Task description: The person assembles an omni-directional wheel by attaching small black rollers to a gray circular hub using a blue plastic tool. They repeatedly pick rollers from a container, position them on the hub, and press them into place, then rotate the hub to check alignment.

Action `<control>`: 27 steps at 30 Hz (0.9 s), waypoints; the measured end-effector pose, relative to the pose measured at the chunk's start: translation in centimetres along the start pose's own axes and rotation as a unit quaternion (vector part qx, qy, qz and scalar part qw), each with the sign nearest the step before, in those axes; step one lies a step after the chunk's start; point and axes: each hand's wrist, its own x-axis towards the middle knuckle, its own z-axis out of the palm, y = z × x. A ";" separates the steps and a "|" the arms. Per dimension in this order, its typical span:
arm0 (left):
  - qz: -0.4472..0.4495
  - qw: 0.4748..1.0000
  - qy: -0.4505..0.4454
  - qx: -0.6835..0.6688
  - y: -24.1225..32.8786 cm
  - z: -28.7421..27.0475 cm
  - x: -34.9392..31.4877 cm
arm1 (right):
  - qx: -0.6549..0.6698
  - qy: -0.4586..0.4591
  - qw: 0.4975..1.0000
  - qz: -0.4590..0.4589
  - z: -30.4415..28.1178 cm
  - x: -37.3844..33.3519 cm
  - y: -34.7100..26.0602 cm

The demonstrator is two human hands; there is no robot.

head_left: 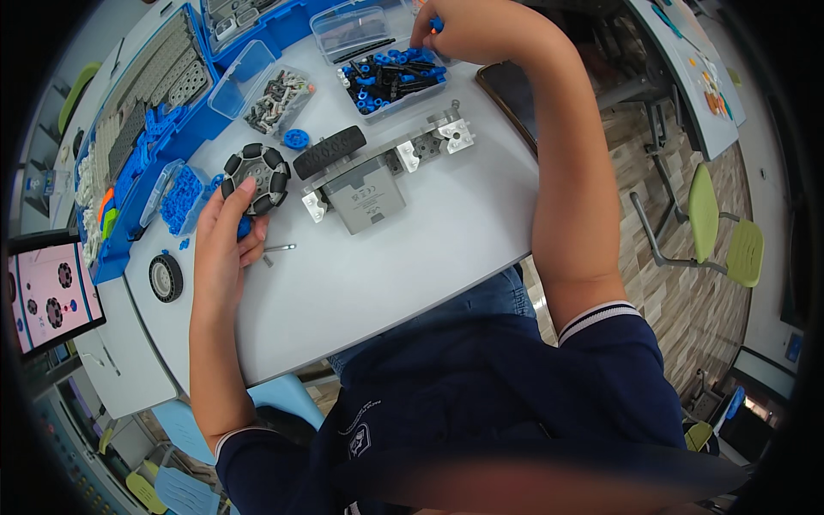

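My left hand (225, 227) is closed on an omni wheel (256, 178), grey in the middle with black rollers round its rim. A blue round part (245, 226) shows by its fingers. At the far side of the table my right hand (468, 30) is bent beside a clear box (403, 105) of blue and black connector pieces. Its fingers are pinched at a small blue part (437, 25); the fingertips are partly hidden. Between my arms lies a grey block-shaped module (365, 197) joined to beams with silver brackets, and a black-tyred wheel (329, 152) lies against it.
A second tyred wheel (166, 277) lies at the left. Clear boxes of grey pins (279, 99) and blue pieces (180, 199) stand before a blue parts case (120, 249). A small metal shaft (281, 248) lies near my left hand. A tablet (57, 292) stands far left; a dark-screened device (506, 94) lies at right.
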 end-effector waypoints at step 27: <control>-0.004 1.000 0.012 0.012 0.1 0.1 -0.3 | 0.063 0.151 0.987 -0.006 0.7 1.1 0.5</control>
